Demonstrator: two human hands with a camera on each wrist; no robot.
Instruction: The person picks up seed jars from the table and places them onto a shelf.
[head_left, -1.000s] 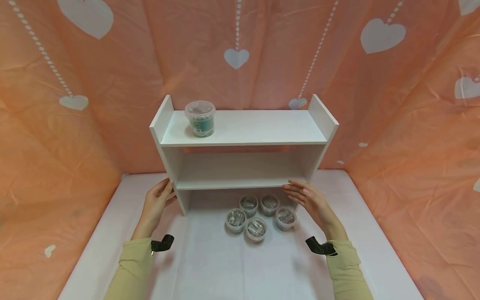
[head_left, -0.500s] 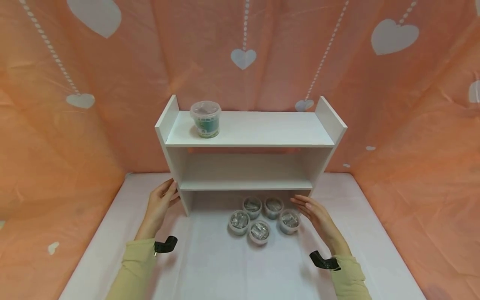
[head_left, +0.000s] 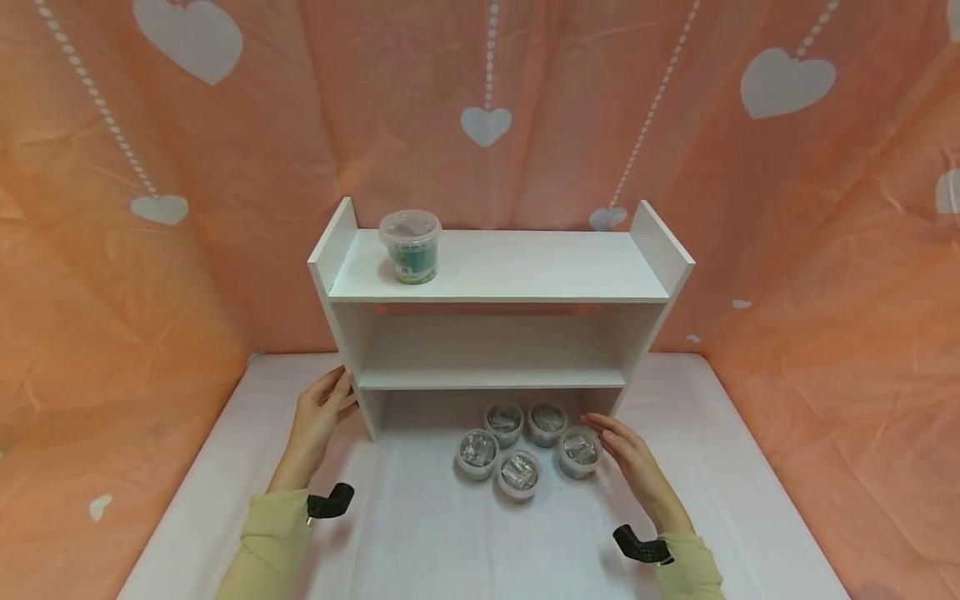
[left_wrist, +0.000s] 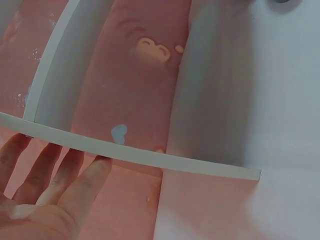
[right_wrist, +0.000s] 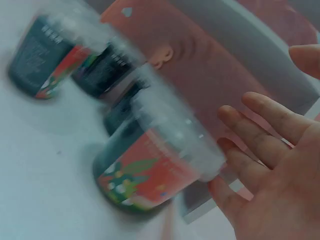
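A white two-board shelf (head_left: 502,267) stands on the table. My left hand (head_left: 315,425) rests its fingertips on the outside of the left side panel (left_wrist: 150,157); its fingers are extended and hold nothing. Several clear-lidded plastic tubs (head_left: 519,473) with dark contents stand in a cluster at the shelf's foot. My right hand (head_left: 636,471) is beside the rightmost tub (head_left: 580,452), fingers extended and thumb apart. In the right wrist view the little finger is close to the lid of this red-labelled tub (right_wrist: 155,170); I cannot tell whether they touch.
A single tub (head_left: 411,250) with a green label stands on the top board at the left. Orange sheeting (head_left: 540,100) with white hearts closes off the back and both sides of the white table (head_left: 427,542).
My right hand has moved down from the shelf's right side towards the rightmost tub. My left hand stays at the left panel. The head view has shifted slightly.
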